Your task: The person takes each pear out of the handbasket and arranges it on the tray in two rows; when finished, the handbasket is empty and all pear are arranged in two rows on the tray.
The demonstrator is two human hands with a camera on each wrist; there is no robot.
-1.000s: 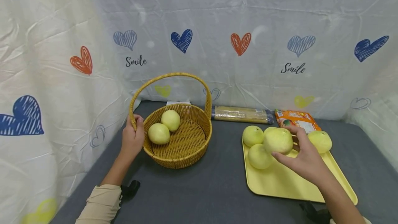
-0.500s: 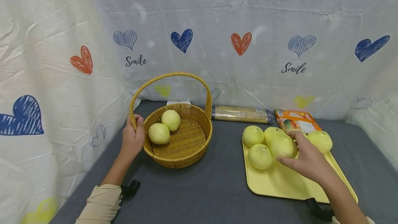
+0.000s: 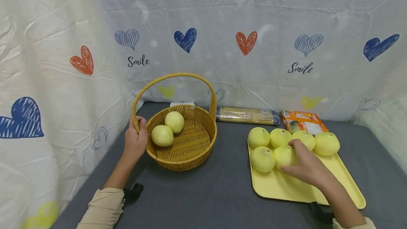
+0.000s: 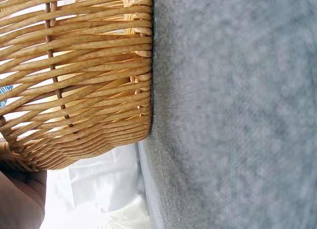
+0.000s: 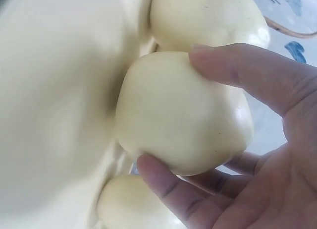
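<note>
The left hand (image 3: 136, 140) is curled around the left foot of the handle (image 3: 178, 75), beside the rim of the wicker basket (image 3: 182, 165), which stands upright on the counter (image 3: 216, 193). Just to the right of that hand, inside the basket, two pale fruits lie close together: a nearer fruit (image 3: 162, 135) and a farther fruit (image 3: 174, 122). The basket's floor is bare on the side away from the hand.

Between the hands, farther back, lies a long wrapped packet (image 3: 246, 116).

The yellow tray (image 3: 286, 190) reaches under the right hand (image 3: 306, 165). Beyond the hand, a back row of four fruits (image 3: 281, 138) lines the tray's far side. To the hand's left, a single fruit (image 3: 262, 159) sits in front of that row, next to the held fruit (image 3: 284, 156). The right hand has its thumb and fingers clasped about this one, low over the tray; whether its underside rests there I cannot tell. Past the back row lies an orange packet (image 3: 305, 122).

As a judgement, the work is well along but unfinished: the back row looks settled, a second row seems begun, the held fruit is not yet released, and two fruits are in the basket.
</note>
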